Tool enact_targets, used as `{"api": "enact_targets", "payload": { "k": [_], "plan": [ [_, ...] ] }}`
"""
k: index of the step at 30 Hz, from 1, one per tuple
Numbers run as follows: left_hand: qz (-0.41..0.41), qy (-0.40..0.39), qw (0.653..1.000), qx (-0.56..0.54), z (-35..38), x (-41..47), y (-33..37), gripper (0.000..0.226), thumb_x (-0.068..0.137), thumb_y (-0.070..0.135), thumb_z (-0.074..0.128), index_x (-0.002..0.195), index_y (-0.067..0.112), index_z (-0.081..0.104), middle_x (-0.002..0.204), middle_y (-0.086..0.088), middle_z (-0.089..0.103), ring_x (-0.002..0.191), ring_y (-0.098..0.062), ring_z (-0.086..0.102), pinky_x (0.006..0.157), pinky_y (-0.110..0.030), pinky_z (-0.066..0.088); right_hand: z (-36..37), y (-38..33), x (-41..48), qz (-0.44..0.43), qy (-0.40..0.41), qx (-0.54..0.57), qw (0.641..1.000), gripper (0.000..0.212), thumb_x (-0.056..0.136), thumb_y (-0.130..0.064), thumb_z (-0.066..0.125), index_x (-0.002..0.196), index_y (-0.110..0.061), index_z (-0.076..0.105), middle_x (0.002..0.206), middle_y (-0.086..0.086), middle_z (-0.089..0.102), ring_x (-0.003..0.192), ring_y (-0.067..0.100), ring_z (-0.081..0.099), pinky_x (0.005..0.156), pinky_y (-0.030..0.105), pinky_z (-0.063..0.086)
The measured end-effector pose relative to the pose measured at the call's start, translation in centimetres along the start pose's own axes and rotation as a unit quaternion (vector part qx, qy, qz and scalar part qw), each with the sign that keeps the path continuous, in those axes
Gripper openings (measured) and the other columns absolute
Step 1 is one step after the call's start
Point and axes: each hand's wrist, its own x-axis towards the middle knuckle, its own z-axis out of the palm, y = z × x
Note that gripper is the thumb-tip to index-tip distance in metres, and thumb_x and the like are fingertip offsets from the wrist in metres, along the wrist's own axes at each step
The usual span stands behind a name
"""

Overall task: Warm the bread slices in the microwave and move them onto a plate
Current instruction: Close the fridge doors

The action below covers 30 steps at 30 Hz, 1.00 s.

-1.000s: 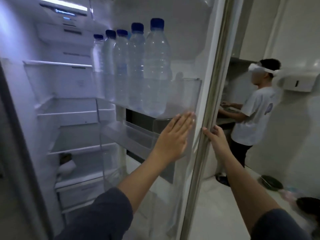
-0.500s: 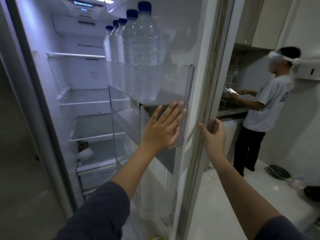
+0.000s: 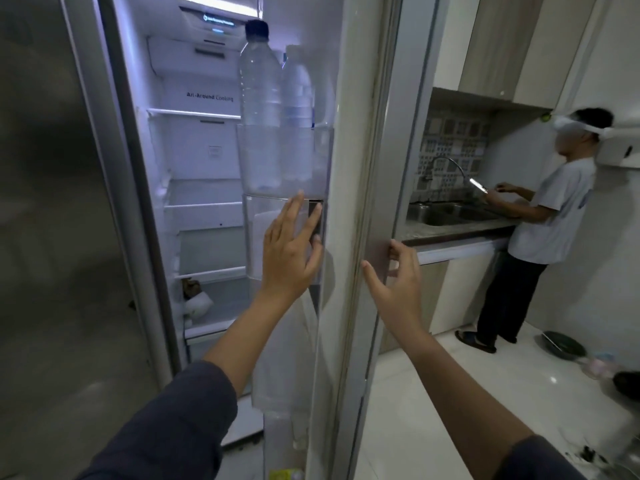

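Our left hand (image 3: pixel 289 251) lies flat, fingers straight and slightly fanned, pressed against the clear lower door bin (image 3: pixel 254 244) on the inner side of the open fridge door (image 3: pixel 360 168); it holds nothing. Our right hand (image 3: pixel 394 282) clasps the same door from the other side, thumb stretched along the pale edge and fingers curled round onto the brushed-steel outer face, so that the door's edge sits between thumb and fingers. Both forearms reach out of dark sleeves (image 3: pixel 166 420). Just above the left fingertips, the upper door bin (image 3: pixel 322 157) carries upright water bottles (image 3: pixel 260 109), the nearest with a dark cap, the others lined up behind it. Past the door, the lit fridge compartment (image 3: pixel 204 161) shows glass shelves (image 3: pixel 194 114) and, low on the left, a white bundle (image 3: pixel 199 303) with something brown behind it; what it is we cannot tell. Where the bread slices are we cannot tell either. To our left stands the closed steel door (image 3: pixel 52 237) of the other compartment. To our right, well apart from us, a second person (image 3: pixel 550 216) in a white T-shirt and dark trousers stands at a steel sink (image 3: pixel 446 214) under a curved tap (image 3: pixel 446 164), arms held out over it, with wall cupboards (image 3: pixel 502 46) overhead. A dark bowl (image 3: pixel 562 344) sits on the pale floor tiles (image 3: pixel 433 393) near that person's feet.
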Motion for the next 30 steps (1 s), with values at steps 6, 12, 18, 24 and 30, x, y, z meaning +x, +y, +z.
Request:
{"api": "enact_targets", "payload": {
  "k": [6, 12, 18, 24, 30],
  "plan": [
    [-0.017, -0.012, 0.991, -0.135, -3.8, 2.8, 0.2, 0.046, 0.093, 0.024, 0.041, 0.137, 0.012, 0.042, 0.147, -0.011, 0.037, 0.136, -0.014, 0.031, 0.111, -0.012, 0.019, 3.3, -2.7, 2.1, -0.051, 0.06, 0.038, 0.996, 0.029, 0.088, -0.02, 0.06, 0.116, -0.011, 0.056, 0.113, 0.003, 0.049, 0.101, -0.002, 0.047, 0.082, 0.008, 0.042],
    [0.043, -0.017, 0.997, -0.065, -6.0, 5.4, -2.9, 0.051, 0.093, 0.025, 0.044, 0.141, 0.009, 0.037, 0.15, -0.016, 0.031, 0.14, -0.021, 0.025, 0.113, -0.033, 0.028, 7.7, -5.2, 4.5, -0.011, 0.008, 0.064, 0.998, 0.027, 0.095, -0.011, 0.05, 0.121, -0.008, 0.053, 0.112, 0.003, 0.049, 0.099, 0.013, 0.052, 0.087, 0.025, 0.046],
    [0.027, -0.014, 0.999, 0.011, -7.4, 7.4, -6.7, 0.062, 0.093, 0.027, 0.043, 0.147, 0.008, 0.021, 0.156, -0.014, 0.016, 0.145, -0.021, 0.012, 0.118, -0.034, 0.017, 11.8, -6.5, 4.8, -0.062, -0.039, 0.058, 0.996, 0.029, 0.096, -0.014, 0.047, 0.125, -0.009, 0.05, 0.117, 0.002, 0.047, 0.102, 0.008, 0.05, 0.091, 0.021, 0.041],
    [0.056, 0.003, 0.99, 0.128, -7.2, 8.9, -9.1, 0.064, 0.091, 0.027, 0.043, 0.147, 0.008, 0.018, 0.156, -0.015, 0.013, 0.145, -0.022, 0.0, 0.118, -0.038, -0.005, 15.7, -6.7, 6.9, -0.153, -0.06, 0.068, 0.984, 0.021, 0.094, -0.009, 0.047, 0.114, -0.01, 0.054, 0.117, -0.003, 0.046, 0.101, -0.004, 0.044, 0.088, 0.003, 0.034],
    [0.058, 0.009, 0.968, 0.245, -4.8, 10.5, -12.7, 0.069, 0.089, 0.027, 0.046, 0.148, 0.007, 0.015, 0.157, -0.014, 0.009, 0.144, -0.015, -0.009, 0.119, -0.035, -0.007, 20.6, -5.0, 12.1, -0.182, -0.091, 0.089, 0.975, 0.043, 0.092, -0.01, 0.052, 0.133, -0.015, 0.044, 0.137, 0.003, 0.039, 0.125, 0.012, 0.041, 0.106, 0.017, 0.032]
  ]
}}
